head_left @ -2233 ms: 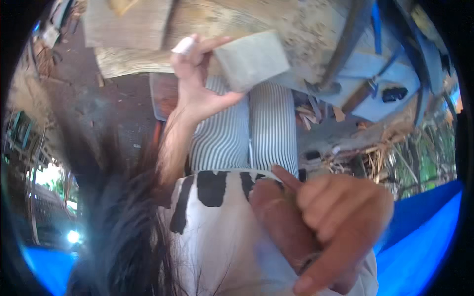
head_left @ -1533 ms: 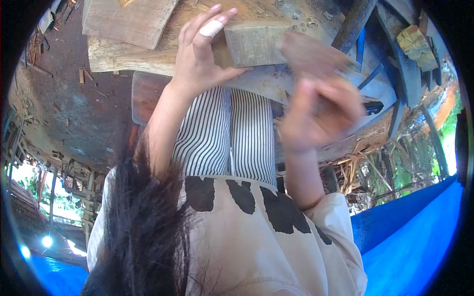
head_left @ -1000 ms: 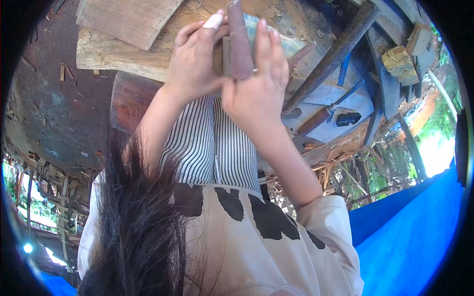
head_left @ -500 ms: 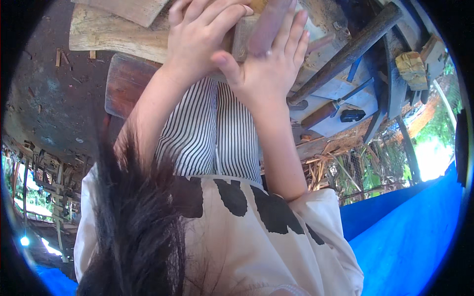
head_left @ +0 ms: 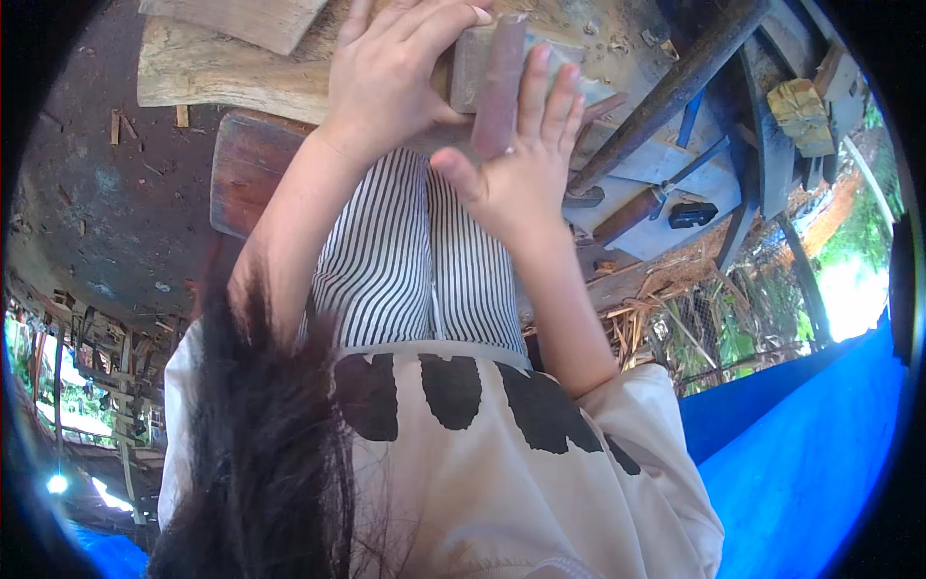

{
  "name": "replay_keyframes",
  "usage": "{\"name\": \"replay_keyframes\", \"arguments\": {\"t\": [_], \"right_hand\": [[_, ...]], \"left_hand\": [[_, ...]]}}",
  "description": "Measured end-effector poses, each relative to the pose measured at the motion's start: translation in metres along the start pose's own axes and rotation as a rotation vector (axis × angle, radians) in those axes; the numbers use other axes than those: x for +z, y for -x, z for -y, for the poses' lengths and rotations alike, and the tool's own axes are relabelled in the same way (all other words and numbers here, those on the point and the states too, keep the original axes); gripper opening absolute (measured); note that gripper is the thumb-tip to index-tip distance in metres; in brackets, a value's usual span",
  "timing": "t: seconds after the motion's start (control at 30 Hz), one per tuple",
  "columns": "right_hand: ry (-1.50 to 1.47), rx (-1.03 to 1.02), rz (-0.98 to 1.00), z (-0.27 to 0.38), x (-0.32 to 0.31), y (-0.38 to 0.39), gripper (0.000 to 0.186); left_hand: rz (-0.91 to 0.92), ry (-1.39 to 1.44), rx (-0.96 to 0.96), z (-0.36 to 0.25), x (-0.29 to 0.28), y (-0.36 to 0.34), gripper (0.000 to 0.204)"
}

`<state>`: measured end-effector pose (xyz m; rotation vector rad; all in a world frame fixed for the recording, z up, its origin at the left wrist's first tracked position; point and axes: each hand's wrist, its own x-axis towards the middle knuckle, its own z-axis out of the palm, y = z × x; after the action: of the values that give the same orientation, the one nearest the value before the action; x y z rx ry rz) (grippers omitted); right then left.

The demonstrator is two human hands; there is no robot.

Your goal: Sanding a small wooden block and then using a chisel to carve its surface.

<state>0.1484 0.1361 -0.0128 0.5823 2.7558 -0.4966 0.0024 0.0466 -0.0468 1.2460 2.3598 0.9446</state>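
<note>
My left hand bends round the near left side of a grey rectangular block. Its thumb lies under the block's near edge and a fingertip touches the far corner; other fingertips run out of view at the top. A reddish-brown flat bar lies slantwise over the block. It crosses the base of the forefinger of my right hand and hides that finger. The other fingers of the right hand stretch away past the bar, while its thumb sticks out to the left.
A thick pale plank and a reddish board lie at left. At right are a dark round pole, a wooden-handled tool, a small black object and a yellowish wood block. Blue sheeting hangs at lower right.
The right hand and the reddish-brown bar have moved together toward me, showing more of the grey block and the bar's far end. The left hand stays nearly in place, its thumb now lower.
</note>
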Motion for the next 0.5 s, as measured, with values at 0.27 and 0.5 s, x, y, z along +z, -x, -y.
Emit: {"name": "replay_keyframes", "arguments": {"t": [0.27, 0.5], "right_hand": [[-0.042, -0.036, 0.025, -0.003, -0.011, -0.025, 0.105], [0.074, 0.003, -0.208, -0.024, -0.016, -0.071, 0.101]], "left_hand": [[0.082, 0.006, -0.043, -0.004, -0.008, -0.002, 0.069], [0.146, -0.116, 0.048, 0.004, -0.003, 0.002, 0.06]]}}
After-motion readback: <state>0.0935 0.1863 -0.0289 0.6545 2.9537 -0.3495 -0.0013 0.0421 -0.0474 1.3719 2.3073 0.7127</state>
